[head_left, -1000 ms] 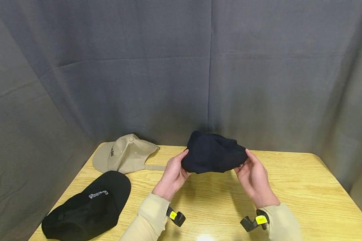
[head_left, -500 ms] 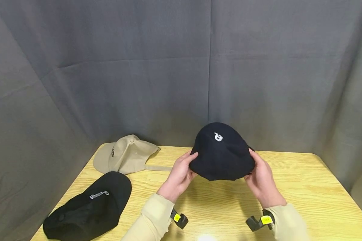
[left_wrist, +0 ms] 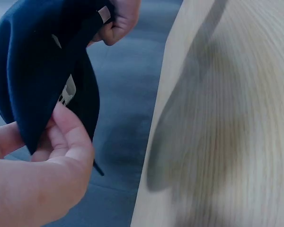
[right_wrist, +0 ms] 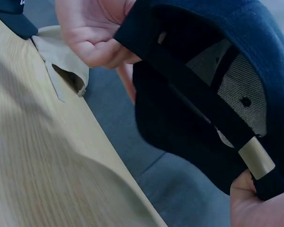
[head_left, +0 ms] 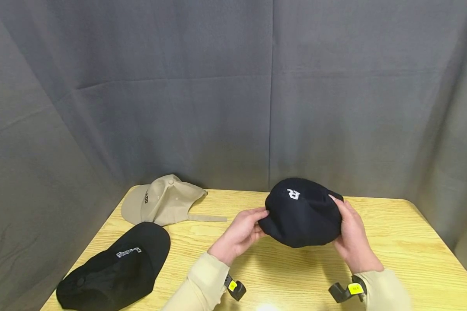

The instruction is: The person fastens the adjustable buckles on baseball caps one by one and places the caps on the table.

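Note:
Above the table, both hands hold a dark navy cap (head_left: pixel 303 220) with a white letter emblem on its crown. My left hand (head_left: pixel 239 235) pinches its left edge between thumb and fingers. On the opposite side my right hand (head_left: pixel 352 237) grips the edge, thumb lying on the crown. The right wrist view looks into the cap: a back strap (right_wrist: pixel 199 90) crosses the opening, with a metal buckle (right_wrist: pixel 256 157) beside the right hand's fingers. A mesh lining (right_wrist: pixel 244 90) shows inside. Most of the brim is hidden in the head view.
On the left of the wooden table (head_left: pixel 397 250) lies a black cap (head_left: pixel 113 272) with white lettering. Behind it a tan cap (head_left: pixel 171 201) rests near the back edge, its loose strap (head_left: pixel 208 218) pointing right. Grey curtains (head_left: pixel 202 108) stand behind and at the sides.
The navy cap has turned so that its white emblem shows, then moved right and somewhat lower. Both hands have moved right with it. The other caps stay put.

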`<control>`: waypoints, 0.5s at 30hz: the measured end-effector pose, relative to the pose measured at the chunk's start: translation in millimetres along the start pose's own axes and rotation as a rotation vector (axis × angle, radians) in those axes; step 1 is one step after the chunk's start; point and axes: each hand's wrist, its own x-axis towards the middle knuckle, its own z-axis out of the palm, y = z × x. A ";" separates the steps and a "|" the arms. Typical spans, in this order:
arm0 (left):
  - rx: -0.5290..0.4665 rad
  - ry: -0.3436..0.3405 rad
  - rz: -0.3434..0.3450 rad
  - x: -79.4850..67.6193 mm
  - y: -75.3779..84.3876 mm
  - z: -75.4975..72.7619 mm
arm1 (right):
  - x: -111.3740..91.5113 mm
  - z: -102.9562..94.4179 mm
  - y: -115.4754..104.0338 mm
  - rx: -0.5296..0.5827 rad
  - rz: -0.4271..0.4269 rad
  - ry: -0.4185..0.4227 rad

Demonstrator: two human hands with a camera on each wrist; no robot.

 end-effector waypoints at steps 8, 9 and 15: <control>0.029 0.007 -0.117 2.4 -11.7 6.3 | 1.6 -4.1 -6.3 -0.014 -0.101 -0.104; 0.033 0.003 -0.129 3.1 -13.2 6.6 | 1.6 -4.6 -7.4 -0.019 -0.108 -0.104; 0.012 -0.061 -0.125 9.1 -14.2 10.4 | 2.1 -12.2 -16.6 0.018 -0.121 -0.116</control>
